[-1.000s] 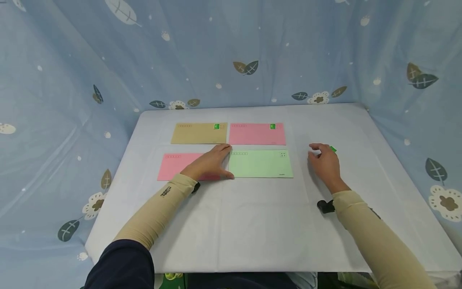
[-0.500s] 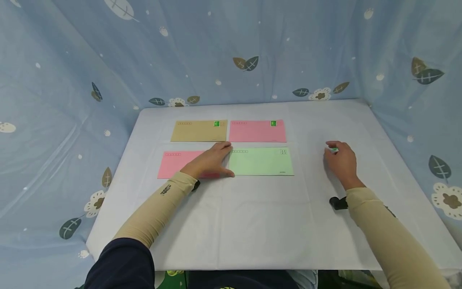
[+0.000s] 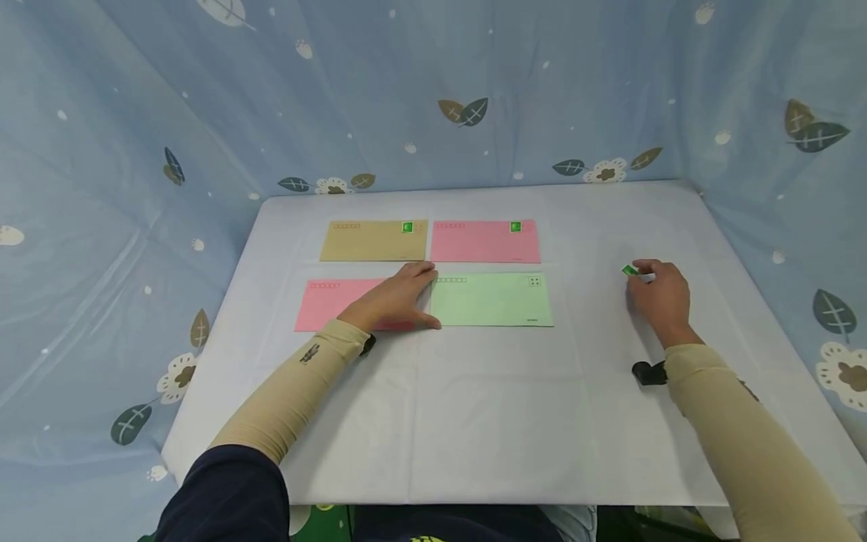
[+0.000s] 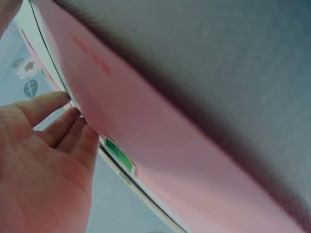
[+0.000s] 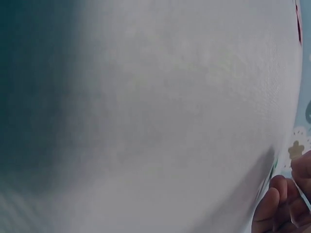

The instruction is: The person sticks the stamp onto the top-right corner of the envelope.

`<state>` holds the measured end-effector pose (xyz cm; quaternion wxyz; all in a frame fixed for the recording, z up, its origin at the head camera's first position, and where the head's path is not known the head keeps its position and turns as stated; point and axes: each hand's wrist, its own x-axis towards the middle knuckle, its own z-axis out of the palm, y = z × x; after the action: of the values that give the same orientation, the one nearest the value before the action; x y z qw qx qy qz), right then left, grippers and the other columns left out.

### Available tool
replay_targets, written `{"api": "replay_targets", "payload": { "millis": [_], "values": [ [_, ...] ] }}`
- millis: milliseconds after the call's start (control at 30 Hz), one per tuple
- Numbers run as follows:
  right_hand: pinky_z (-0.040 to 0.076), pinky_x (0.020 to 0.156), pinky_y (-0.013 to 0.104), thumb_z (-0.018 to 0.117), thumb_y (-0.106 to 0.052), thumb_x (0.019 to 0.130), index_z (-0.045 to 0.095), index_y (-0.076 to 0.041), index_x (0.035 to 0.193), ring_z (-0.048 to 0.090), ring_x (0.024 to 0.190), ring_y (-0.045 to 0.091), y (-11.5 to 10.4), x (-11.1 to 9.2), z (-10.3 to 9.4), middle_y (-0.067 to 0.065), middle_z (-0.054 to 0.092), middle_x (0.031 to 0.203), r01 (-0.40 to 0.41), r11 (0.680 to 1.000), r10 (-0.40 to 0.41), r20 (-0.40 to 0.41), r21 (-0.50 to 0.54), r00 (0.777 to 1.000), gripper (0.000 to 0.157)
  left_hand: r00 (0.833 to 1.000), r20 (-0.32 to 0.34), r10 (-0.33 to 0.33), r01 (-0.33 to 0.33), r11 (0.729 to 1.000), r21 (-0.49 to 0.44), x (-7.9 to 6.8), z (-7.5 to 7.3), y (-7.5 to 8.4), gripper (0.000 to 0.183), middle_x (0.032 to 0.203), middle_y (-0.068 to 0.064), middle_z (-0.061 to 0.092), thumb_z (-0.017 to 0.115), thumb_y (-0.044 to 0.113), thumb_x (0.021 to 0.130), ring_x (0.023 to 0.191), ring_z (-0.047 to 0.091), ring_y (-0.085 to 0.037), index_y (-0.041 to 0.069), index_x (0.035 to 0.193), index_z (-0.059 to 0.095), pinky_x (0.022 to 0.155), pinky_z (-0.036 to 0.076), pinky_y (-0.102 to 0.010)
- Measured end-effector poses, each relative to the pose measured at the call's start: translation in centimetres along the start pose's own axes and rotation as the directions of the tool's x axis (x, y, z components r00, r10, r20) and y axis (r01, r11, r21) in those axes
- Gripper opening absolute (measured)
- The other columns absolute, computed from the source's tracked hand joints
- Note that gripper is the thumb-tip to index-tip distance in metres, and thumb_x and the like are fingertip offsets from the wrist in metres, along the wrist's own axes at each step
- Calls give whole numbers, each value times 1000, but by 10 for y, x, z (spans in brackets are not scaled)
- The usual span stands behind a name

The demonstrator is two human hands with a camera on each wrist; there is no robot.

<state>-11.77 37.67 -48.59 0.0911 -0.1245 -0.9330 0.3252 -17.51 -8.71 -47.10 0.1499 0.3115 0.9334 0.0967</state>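
My left hand [image 3: 396, 297] rests over the right end of the lower pink envelope [image 3: 332, 301], with its spread fingers at the left edge of the light green envelope [image 3: 491, 301]. In the left wrist view, a green stamp [image 4: 120, 155] shows on the pink envelope beside my fingertips. To the right, my right hand [image 3: 664, 297] pinches a small green stamp [image 3: 630, 270] with white about it. The right wrist view catches only curled fingers [image 5: 286, 201] and a thin white edge between them. The green envelope bears a small printed square at its upper right.
Behind lie a tan envelope [image 3: 372, 242] and another pink envelope [image 3: 484, 242], each with a green stamp near its upper right. A white cloth covers the table [image 3: 501, 421]. A blue leaf-patterned curtain [image 3: 379, 90] hangs around the back and sides.
My right hand has moved right, away from the green envelope, and its green stamp now shows ahead of the fingertips. The left hand has stayed on the envelopes. The view has shifted slightly.
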Motion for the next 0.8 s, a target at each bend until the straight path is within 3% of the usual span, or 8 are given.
{"api": "replay_targets", "payload": {
  "millis": [133,400,800],
  "values": [
    [46,74,40,49,-10,99,61,5,134,58,102,41,-1,1,-1,29,55,129,-1,1000,1,10,-5,1000,40,1000,3,-2,2,1000,-11,-1,-2,0,116,167,-10,21,80,68,75,154,16,-26,5,159,31,123,25,-40],
    [42,97,61,48,-12,100,57,7,136,47,123,51,-3,6,-2,32,50,135,-25,999,27,64,-33,998,42,1000,2,11,-11,1000,-1,1,0,-3,117,167,-10,20,78,70,75,154,16,-26,5,160,30,123,25,-40],
    [40,102,64,46,-14,103,50,5,145,43,127,53,-2,10,0,35,44,137,-30,995,41,119,-93,992,46,1000,-6,29,-29,1000,-5,-2,-2,-1,116,167,-12,21,78,69,76,154,17,-27,3,159,31,123,25,-40]
  ]
}}
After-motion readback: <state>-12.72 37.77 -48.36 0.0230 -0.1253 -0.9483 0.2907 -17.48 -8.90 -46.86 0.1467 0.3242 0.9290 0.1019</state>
